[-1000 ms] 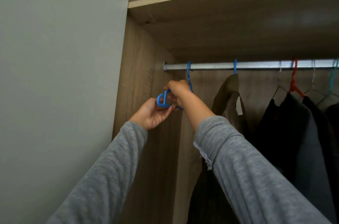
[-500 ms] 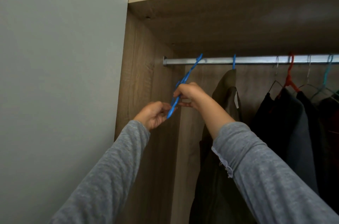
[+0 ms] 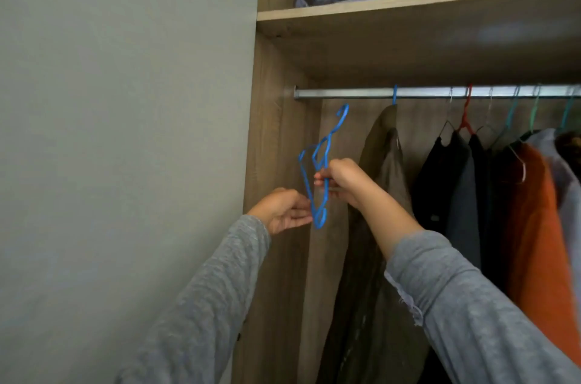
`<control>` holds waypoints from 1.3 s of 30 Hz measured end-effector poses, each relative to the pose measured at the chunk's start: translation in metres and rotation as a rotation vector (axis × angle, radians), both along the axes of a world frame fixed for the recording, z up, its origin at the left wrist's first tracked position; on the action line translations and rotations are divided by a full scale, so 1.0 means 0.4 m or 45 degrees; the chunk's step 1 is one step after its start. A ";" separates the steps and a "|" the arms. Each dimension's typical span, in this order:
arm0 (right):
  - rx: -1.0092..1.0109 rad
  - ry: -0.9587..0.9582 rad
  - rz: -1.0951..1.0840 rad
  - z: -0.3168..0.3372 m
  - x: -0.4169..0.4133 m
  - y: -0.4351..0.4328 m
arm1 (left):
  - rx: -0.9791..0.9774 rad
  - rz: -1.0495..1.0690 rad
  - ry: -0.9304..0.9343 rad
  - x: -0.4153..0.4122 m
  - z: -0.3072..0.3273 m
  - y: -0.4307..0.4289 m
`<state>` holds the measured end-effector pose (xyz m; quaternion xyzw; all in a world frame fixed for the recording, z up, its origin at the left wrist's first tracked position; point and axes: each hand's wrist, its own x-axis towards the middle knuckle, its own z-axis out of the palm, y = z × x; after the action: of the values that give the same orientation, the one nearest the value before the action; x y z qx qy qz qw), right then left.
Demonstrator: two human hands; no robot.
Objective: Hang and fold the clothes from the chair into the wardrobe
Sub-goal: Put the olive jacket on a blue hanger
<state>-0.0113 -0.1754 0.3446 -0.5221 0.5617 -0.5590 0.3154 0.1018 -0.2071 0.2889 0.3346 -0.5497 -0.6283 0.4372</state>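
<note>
Wardrobe (image 3: pixel 276 132) edge: blue hanger (image 3: pixel 326 151) between fingers (image 3: pixel 320 178)

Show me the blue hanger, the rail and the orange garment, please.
blue hanger (image 3: pixel 323 151): head view, upper frame just below the hook.
rail (image 3: pixel 345 92): head view, bare stretch near its left end.
orange garment (image 3: pixel 531 226): head view, middle of its front.
</note>
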 end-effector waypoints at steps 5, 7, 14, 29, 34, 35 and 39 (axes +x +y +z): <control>-0.072 0.124 -0.264 -0.105 -0.001 0.169 | -0.076 0.156 0.058 0.032 -0.101 0.182; -0.125 0.280 -0.401 -0.175 -0.015 0.268 | -0.084 0.264 -0.023 0.047 -0.167 0.240; -0.034 0.648 -0.576 -0.301 -0.057 0.633 | -0.764 0.588 -0.598 0.138 -0.264 0.486; -0.090 0.488 -0.286 -0.507 -0.074 1.144 | -0.998 0.085 -0.817 0.189 -0.301 0.906; -0.041 0.566 -0.127 -0.567 -0.019 1.248 | -0.872 0.031 -0.797 0.241 -0.359 1.071; -0.008 0.576 -0.076 -0.586 0.010 1.281 | -0.864 0.003 -0.829 0.258 -0.382 1.120; 0.075 0.550 0.033 -0.656 0.107 1.373 | -0.888 0.044 -0.915 0.320 -0.452 1.260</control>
<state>0.0314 0.3738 0.0823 -0.6274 0.6257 -0.4133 0.2098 0.2297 0.2969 0.1082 0.3729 -0.8372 -0.2448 0.3163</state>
